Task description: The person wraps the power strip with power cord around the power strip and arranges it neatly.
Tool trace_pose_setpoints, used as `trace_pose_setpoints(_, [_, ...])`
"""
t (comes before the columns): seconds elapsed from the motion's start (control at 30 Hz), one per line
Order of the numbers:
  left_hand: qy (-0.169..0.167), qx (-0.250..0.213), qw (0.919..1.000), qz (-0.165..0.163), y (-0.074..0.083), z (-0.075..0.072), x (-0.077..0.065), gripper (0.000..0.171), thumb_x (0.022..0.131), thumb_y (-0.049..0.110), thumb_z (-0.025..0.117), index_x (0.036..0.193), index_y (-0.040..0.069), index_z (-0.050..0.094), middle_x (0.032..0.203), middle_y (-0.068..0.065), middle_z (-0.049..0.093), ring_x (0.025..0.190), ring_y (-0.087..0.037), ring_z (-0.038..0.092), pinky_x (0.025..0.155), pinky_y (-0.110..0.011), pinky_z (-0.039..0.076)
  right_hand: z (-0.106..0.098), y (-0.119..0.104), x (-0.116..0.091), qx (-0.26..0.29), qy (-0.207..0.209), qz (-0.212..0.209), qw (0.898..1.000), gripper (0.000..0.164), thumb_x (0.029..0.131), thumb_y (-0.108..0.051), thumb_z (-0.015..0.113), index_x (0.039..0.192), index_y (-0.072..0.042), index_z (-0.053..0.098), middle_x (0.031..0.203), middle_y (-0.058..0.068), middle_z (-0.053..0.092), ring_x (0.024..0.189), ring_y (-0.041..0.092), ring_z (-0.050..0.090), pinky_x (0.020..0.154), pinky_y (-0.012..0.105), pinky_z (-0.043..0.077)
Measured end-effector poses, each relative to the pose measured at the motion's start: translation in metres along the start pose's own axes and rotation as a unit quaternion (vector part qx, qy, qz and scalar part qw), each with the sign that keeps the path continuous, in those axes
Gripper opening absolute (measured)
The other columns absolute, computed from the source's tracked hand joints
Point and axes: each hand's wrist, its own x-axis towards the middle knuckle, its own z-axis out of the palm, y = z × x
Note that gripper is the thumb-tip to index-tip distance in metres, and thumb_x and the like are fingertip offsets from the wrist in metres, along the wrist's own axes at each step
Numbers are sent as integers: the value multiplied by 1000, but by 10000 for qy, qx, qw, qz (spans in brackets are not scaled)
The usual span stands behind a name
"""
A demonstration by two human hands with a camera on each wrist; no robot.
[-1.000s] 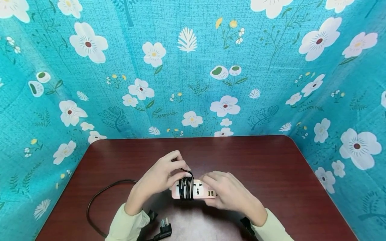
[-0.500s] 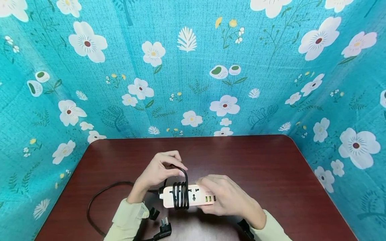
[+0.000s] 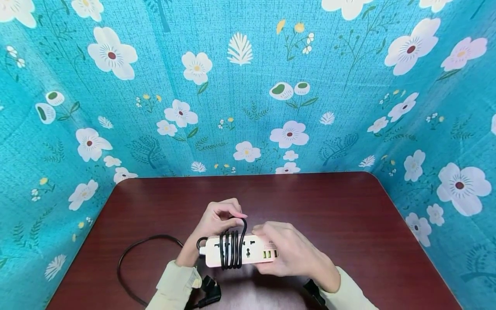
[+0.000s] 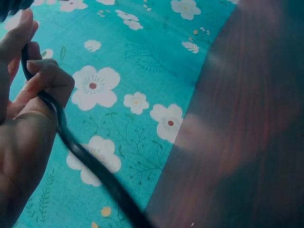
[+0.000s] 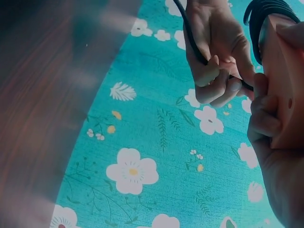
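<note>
My right hand (image 3: 288,252) grips the right end of a white power strip (image 3: 212,255), its USB ports showing beside the fingers. Several turns of black cord (image 3: 231,250) are wound around the strip's left half. Just behind it, my left hand (image 3: 218,218) pinches the cord near the top of the last turn. In the left wrist view, the cord (image 4: 97,167) runs over the palm and through the curled fingers. The right wrist view shows the strip's pinkish side (image 5: 280,90) in my right hand (image 5: 278,166), with my left hand (image 5: 218,47) close by.
A black plug (image 3: 212,292) lies by the left sleeve on the dark red table (image 3: 329,206). Loose cord (image 3: 123,262) curves across the table's left side. A teal flowered cloth (image 3: 248,107) rises behind and at both sides.
The power strip has shifted left and a little nearer since the first frame. My left hand moved left, then back right, drawing up a loop of cord. The left sleeve now covers part of the plug.
</note>
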Motion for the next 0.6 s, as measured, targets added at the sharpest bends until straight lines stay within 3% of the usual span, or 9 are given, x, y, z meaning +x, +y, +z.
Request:
trace_pose_setpoints(0.13, [183,-160,9997,-59,2,11,0,15,86,-8,67,100,-7,73,79,-12,61,75,-6,54,57,-19,46,-3,4,3,-98,370,-197,9991,62,56,-24,89,108,-5,61,98,1,70,79,7,64,71,18,53])
trace_pose_setpoints(0.33, [269,-561,9981,53,-8,22,-5,16,92,-1,62,100,-12,70,81,-24,61,82,-3,59,71,-15,49,-5,9,2,-212,762,-465,9958,59,57,-25,87,104,-2,61,97,4,71,77,9,64,68,19,54])
trace_pose_setpoints(0.5, [468,-1023,9936,92,-14,29,-9,28,97,9,52,101,-12,69,89,-6,68,85,-5,62,75,-16,50,-6,12,2,-92,963,-451,9943,53,63,-26,84,103,-1,62,94,4,69,75,9,63,66,18,53])
trace_pose_setpoints(0.6, [657,-907,9936,150,-7,33,-9,30,98,14,52,100,-12,69,89,-1,67,84,-5,62,73,-16,51,-7,13,2,26,1067,-475,9931,50,65,-25,84,102,0,62,94,6,69,77,11,65,68,19,54])
